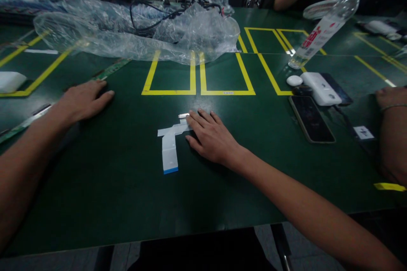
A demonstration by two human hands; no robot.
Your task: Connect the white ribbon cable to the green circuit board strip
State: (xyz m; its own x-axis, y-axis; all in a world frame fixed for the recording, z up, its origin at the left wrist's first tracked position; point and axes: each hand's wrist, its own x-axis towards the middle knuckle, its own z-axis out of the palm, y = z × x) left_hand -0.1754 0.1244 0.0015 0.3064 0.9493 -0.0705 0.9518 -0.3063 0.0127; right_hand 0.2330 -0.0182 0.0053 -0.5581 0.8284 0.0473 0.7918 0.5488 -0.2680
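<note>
A white flat ribbon cable with a blue end strip lies folded on the green table. My right hand rests palm down at the cable's right side, its fingers stretched out and the fingertips over the cable's upper right part, near a small silvery connector. On the left, my left hand lies flat with its thumb apart, on or beside a long narrow green strip that looks like a circuit board. The hand and forearm hide the strip's middle.
Crumpled clear plastic wrap with black cables spreads across the back. To the right are a phone, a white box-shaped device and a tilted plastic bottle. Another person's arm rests at the right edge. Yellow tape marks rectangles.
</note>
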